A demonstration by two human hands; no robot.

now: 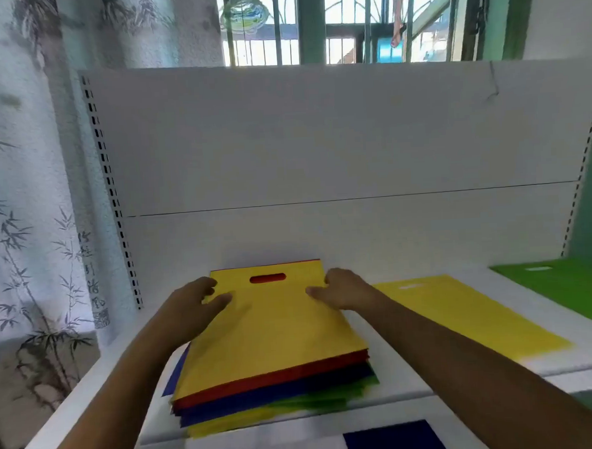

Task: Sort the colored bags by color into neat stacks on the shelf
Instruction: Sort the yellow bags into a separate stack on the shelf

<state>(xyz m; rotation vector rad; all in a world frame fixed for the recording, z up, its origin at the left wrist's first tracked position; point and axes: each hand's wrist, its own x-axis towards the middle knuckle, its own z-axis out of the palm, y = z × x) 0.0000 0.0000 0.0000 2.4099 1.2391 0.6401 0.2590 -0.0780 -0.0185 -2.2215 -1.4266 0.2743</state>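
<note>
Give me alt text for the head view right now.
Both hands, left hand and right hand, rest on the top yellow bag of a mixed stack on the shelf. To its right lie a yellow bag and a green bag.

Shop-like room — white slotted retail shelving point(318, 147), barred window point(328, 20), bamboo-print curtain point(17, 170).

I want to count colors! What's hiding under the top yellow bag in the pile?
Under the top yellow bag, edges show red, then blue, green and more yellow bags. Only their edges show, so how many are there cannot be counted.
</note>
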